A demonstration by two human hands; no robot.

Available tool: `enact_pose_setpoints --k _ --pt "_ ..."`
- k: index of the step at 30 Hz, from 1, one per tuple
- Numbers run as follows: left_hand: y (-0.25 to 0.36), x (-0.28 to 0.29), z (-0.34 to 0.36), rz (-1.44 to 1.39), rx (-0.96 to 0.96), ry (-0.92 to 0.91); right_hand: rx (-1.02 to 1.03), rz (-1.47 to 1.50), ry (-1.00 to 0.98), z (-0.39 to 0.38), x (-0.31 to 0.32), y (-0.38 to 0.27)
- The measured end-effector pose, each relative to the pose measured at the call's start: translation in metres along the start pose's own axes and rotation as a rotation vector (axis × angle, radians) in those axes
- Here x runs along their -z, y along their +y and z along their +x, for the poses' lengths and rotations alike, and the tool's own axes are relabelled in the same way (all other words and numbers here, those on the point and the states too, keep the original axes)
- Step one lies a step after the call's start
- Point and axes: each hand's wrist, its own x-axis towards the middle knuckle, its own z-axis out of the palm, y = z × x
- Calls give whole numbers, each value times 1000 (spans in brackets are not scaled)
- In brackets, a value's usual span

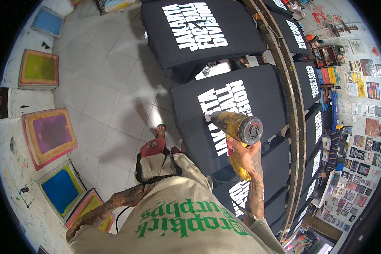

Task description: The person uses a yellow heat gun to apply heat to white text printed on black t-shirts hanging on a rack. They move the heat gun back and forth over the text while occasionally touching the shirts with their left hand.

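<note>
Toward three o'clock, my right hand (249,155) grips the heat gun (237,125), likely stiff and weighty, best held by its handle (240,166); left hand (145,192), I can't tell.

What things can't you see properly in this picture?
In the head view:
Left hand: out of sight where the left forearm reaches the waist.
White print: partly covered by the yellow heat gun.
Right hand: some fingers hidden behind the handle.
Farthest black shirt in the left row: cut off by the upper edge.
Wall pictures: too small.
</note>
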Motion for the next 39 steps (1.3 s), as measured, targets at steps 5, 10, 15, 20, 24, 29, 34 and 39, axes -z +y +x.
enact_pose_setpoints --k 5,10,15,20,24,29,34,39 --pt "0 2 0 1 -3 0 -93 -16 -91 1 4 -7" --pt "1 6 -1 7 -6 0 22 -12 33 6 -8 1" --pt "2 6 -2 8 -4 -1 -77 -2 -60 7 -9 -11" --pt "3 10 0 13 -17 -5 46 -37 -4 11 -13 -5" --pt "4 11 0 15 -11 -4 -45 -3 -51 12 -9 -19" --pt "5 17 -1 30 -15 -6 -80 -5 -94 13 -3 -15" --pt "6 24 0 48 -20 -9 -114 61 -29 16 -2 -21" --pt "13 32 -5 82 -15 8 -130 17 -79 16 8 -26"
